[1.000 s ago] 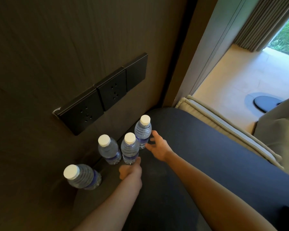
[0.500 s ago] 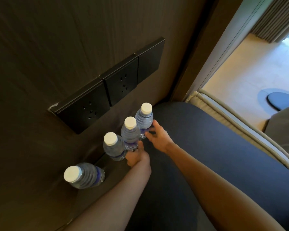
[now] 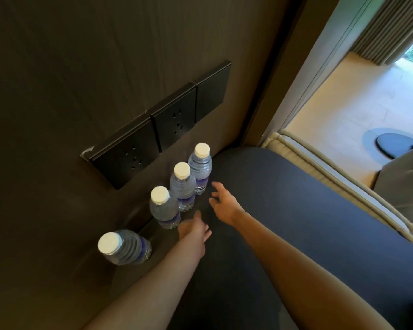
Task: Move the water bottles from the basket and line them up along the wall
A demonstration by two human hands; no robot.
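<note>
Head view: four water bottles stand on a dark surface [image 3: 284, 210], in a row along the wall [image 3: 81, 67] below the socket panel [image 3: 157, 136]. Farthest bottle [image 3: 200, 167] sits nearest the panel's right end, second bottle [image 3: 183, 186] just beside it, third bottle [image 3: 163, 207] next. Fourth bottle [image 3: 122, 246] is set apart, past the panel's left end, and the wide lens makes it look tilted; probably upright. All capped and clear, so each likely holds water, level too hard to read.

Left hand [image 3: 193, 228] is just beside the third bottle's base, fingers loosely curled, holding nothing. Right hand [image 3: 224, 202] is near the farthest bottle's base, fingers spread, empty, not touching it. Both hands low by the bases, likely for nudging bottles flush to the wall and evening the gaps.

Basket not in view, so can't tell if any bottles are left in it. Judging by the row, task is near its end; the gap to the fourth bottle may need closing.
</note>
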